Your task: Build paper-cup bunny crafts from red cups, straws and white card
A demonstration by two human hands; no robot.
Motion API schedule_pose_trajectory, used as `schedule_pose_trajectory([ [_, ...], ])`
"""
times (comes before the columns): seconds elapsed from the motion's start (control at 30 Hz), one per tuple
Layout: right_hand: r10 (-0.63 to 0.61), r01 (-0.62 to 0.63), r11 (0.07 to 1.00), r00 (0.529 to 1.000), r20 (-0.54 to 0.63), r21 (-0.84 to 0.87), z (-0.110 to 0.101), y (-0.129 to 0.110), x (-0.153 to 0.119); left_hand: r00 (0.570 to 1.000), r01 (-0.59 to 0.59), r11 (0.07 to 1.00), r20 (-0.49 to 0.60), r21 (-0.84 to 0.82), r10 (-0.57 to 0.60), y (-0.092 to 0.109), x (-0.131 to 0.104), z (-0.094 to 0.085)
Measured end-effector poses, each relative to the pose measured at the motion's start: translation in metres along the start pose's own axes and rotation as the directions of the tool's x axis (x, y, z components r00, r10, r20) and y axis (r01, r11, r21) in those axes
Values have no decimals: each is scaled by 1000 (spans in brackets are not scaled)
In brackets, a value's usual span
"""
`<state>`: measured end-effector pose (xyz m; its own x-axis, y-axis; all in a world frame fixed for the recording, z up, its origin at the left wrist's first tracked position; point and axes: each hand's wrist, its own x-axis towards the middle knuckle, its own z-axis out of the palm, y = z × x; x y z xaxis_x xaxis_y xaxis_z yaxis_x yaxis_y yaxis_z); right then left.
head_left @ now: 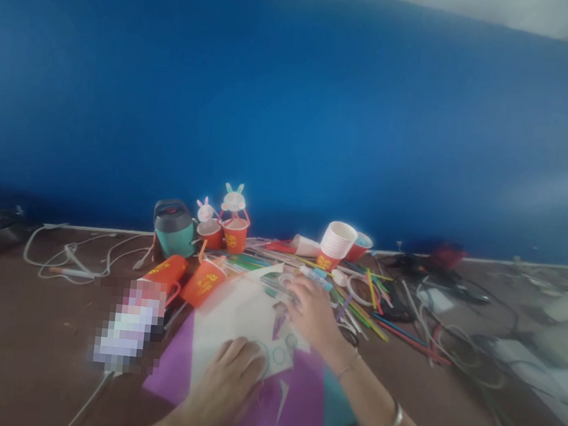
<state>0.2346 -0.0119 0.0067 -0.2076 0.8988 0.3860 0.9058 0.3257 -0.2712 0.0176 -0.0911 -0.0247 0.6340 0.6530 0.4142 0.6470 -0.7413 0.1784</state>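
Purple paper [303, 402] toward the desk's [24, 349] near edge might slip if left fingers [249, 355], resting open, lift; right fingers' [302, 294] grip unclear.

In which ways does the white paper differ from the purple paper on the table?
The white paper lies on top, while the purple paper is partly covered beneath it. The white paper shows green circle outlines, while the visible parts of the purple paper show none. Both are sheets spread on the brown table.
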Motion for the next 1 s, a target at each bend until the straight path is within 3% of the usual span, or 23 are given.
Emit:
schedule_pose_trajectory([
  [0.1,174,-171,984,981,87,-46,-28,18,-8,999,40,998,0,-52,-40,-3,-1,-1],
  [0.17,355,-324,932,906,231,-162,-46,31,-15,999,42,997,1,-69,-42,-4,-2,-1],
  [0.23,429,-352,900,824,370,-259,-58,41,-24,999,47,994,-13,-100,-49,-5,-2,-1],
  [0.3,425,-325,902,787,447,-284,-62,47,-33,997,72,987,-28,-146,-77,-6,-2,-1],
  [0.43,349,-265,935,802,485,-236,-61,47,-44,989,136,966,-19,-218,-144,-9,-3,-2],
  [0.57,338,-304,941,798,499,-151,-64,45,-49,985,164,958,-16,-233,-173,-11,-2,-5],
  [0.73,287,-253,958,836,468,-135,-60,47,-54,977,214,950,33,-228,-213,-12,-1,-9],
  [1.0,317,-287,948,816,483,-137,-66,53,-56,963,262,944,120,-200,-241,-13,0,-15],
])
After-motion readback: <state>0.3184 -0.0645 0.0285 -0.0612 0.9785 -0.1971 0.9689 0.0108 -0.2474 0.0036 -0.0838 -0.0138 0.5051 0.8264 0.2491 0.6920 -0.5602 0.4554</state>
